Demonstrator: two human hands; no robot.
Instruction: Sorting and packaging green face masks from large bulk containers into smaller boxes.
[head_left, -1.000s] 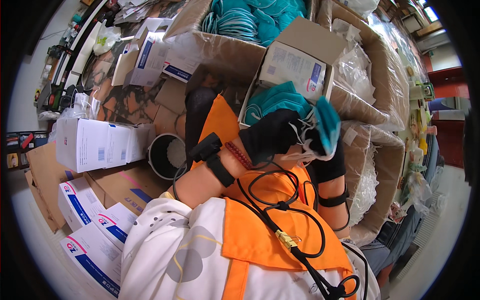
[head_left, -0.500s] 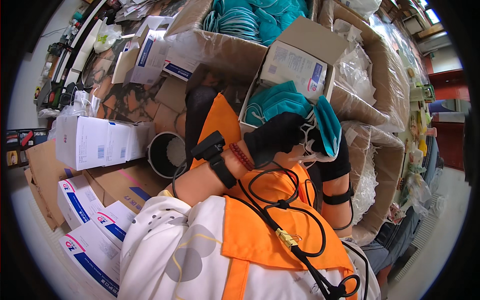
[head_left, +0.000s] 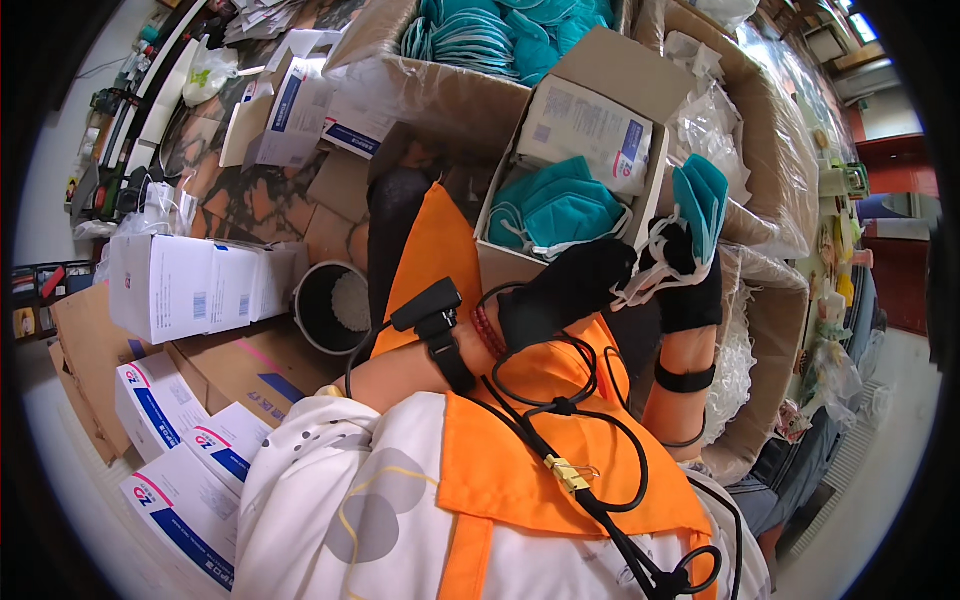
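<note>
Both my hands wear black gloves. Upright in my right hand are folded teal face masks, apparently a small stack, beside the right side of an open carton. White ear loops hang from them toward my left hand, whose fingers are closed at the loops. Just beyond my left hand, the open carton holds more teal masks with white loops. Behind those, in the same carton, lies a white printed packet. My left fingertips are partly hidden.
A large cardboard box of teal masks stands at the back. Plastic-lined boxes line the right. White cartons and a dark bucket are at left. Black cables cross my orange apron.
My right hand has moved right with the masks, away from the carton. My left hand has shifted slightly right and nearer to me, uncovering more of the masks inside the carton.
</note>
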